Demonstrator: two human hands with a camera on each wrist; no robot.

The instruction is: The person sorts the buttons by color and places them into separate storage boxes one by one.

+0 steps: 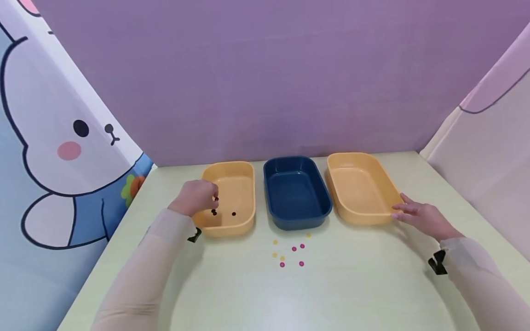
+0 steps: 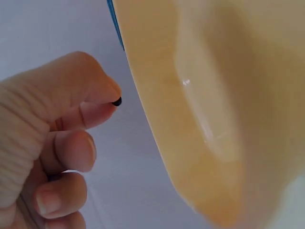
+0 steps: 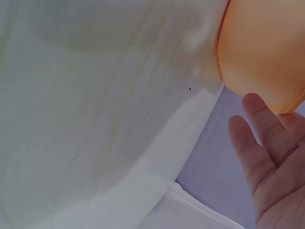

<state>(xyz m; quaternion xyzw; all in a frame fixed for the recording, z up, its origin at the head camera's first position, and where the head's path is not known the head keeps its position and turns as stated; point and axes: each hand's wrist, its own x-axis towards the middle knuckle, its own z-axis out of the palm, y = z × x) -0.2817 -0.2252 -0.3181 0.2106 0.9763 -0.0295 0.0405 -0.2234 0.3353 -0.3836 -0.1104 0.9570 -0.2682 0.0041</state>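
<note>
My left hand (image 1: 198, 196) is over the left yellow tray (image 1: 248, 225), pinching a small round black piece (image 2: 117, 101) between thumb and forefinger. Its other fingers curl loosely below in the left wrist view. More small black pieces (image 1: 233, 214) lie on that tray's floor. At the near right corner of the right yellow tray (image 1: 366, 218), my right hand (image 1: 424, 218) has its fingers spread and extended, with fingertips right at the rim. Nothing is gripped in this hand.
Between the yellow trays stands a dark blue tray (image 1: 299, 224). Several small pink discs (image 1: 301, 264) and yellow discs (image 1: 275, 255) lie scattered on the pale table (image 1: 248, 294) in front of it. A purple cloth wall (image 1: 290, 82) rises close behind the trays.
</note>
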